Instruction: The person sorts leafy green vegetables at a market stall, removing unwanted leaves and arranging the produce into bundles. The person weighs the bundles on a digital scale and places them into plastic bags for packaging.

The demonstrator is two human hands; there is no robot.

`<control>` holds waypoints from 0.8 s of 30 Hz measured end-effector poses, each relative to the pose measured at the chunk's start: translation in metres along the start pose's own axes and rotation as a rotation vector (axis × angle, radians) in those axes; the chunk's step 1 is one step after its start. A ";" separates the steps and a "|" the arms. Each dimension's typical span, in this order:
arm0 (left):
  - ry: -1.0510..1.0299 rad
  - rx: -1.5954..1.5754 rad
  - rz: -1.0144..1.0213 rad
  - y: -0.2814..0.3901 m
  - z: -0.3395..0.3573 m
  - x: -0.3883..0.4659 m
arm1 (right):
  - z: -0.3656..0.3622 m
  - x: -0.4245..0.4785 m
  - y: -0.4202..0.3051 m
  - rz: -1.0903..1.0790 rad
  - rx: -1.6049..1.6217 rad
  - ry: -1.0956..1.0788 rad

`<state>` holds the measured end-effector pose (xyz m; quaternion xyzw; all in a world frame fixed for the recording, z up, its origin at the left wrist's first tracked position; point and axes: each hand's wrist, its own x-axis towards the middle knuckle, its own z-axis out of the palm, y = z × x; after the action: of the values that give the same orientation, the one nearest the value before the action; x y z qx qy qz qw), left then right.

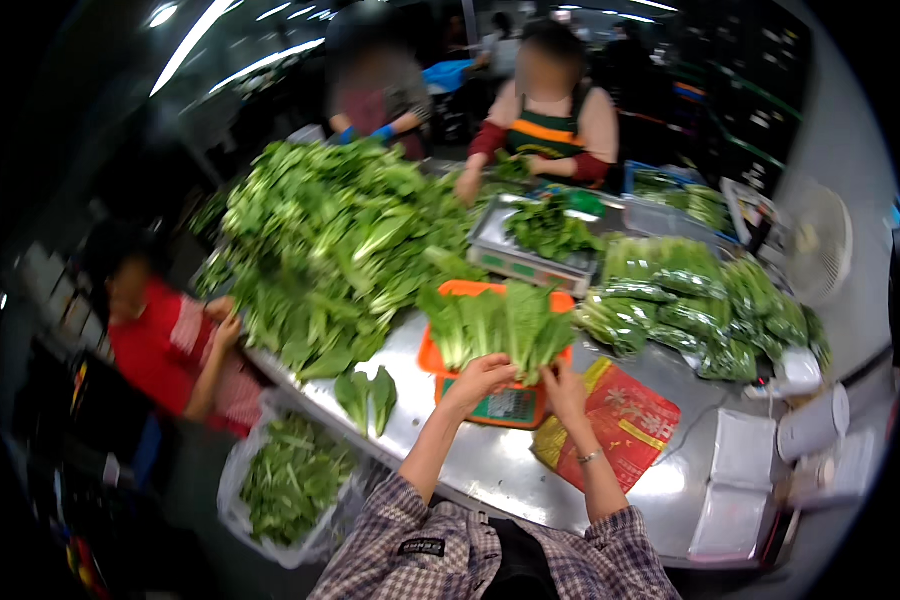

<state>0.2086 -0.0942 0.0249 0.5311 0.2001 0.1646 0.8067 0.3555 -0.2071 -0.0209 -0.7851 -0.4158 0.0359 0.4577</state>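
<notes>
A row of leafy greens [487,326] lies on the orange tray [429,358] of a digital scale, stalks towards me. My left hand [487,379] has its fingers at the stalk ends on the left and middle. At the right-hand stalks, my right hand [565,386] grips the greens with its fingertips; a bracelet circles that wrist. Below the tray the scale's display panel [506,405] faces me, partly covered by my left hand. A red and yellow printed plastic bag [630,427] lies flat beneath my right forearm. Two loose leaves [367,397] rest left of the scale.
A large heap of greens [330,240] covers the table's left side. Bagged greens [682,300] are piled right, near a fan [817,240] and clear plastic bags [735,480]. Another scale [525,240] stands behind. Co-workers stand opposite and left; a lined bin [292,480] holds leaves.
</notes>
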 end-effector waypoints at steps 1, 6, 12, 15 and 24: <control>0.000 0.012 0.044 0.003 -0.003 -0.007 | -0.004 0.000 0.001 0.026 0.025 -0.008; 0.361 0.175 0.310 0.011 -0.029 -0.070 | -0.014 -0.019 0.018 0.098 0.349 -0.025; 1.127 1.126 -0.118 -0.061 -0.141 -0.164 | -0.034 -0.069 0.007 0.245 0.417 -0.067; 1.050 1.277 -0.318 -0.068 -0.144 -0.181 | -0.033 -0.091 0.028 0.315 0.420 -0.109; 0.978 0.665 0.115 -0.024 -0.144 -0.138 | -0.045 -0.077 0.018 0.356 0.598 -0.002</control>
<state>0.0191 -0.0557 -0.0282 0.6279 0.5603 0.3622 0.4008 0.3367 -0.2950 -0.0335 -0.6763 -0.2438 0.2366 0.6536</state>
